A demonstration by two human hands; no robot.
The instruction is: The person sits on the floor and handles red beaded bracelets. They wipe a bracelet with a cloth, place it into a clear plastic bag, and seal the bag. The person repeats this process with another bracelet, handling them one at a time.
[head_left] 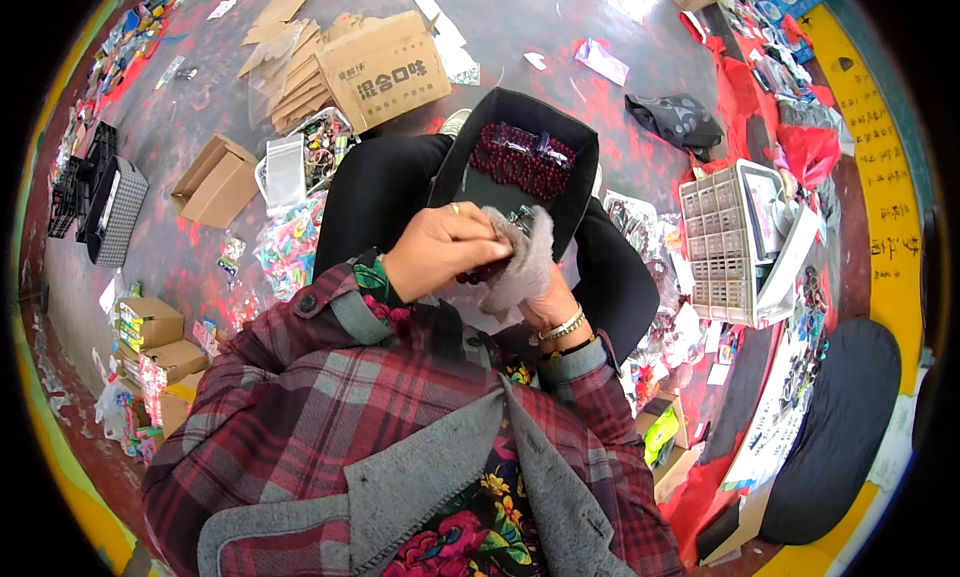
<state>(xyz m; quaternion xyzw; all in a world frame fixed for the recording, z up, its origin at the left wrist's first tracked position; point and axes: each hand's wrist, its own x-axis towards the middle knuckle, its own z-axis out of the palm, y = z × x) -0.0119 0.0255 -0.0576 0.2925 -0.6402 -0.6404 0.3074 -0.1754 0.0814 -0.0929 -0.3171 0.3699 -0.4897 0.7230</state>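
Between my thighs sits a black open box (455, 172), tilted, with several strands of dark red beads (520, 167) at its far end, some in clear wrapping. My left hand (445, 249) reaches over the box's near edge, its fingers pinched together on dark red beads (484, 274) that show just under them. A soft grey cloth (525, 264) hangs against these beads, and my right hand (552, 305) grips it from the right. The cloth hides most of the right fingers. Something small and shiny (522, 217) shows just above the cloth.
Flattened cardboard (385, 72) lies ahead to the left, near an open carton (214, 182) and a white basket of small goods (325, 142). On the right are a beige plastic crate (718, 242), a dark cloth bag (675, 124) and a black oval cushion (840, 427). Small packaged goods surround me.
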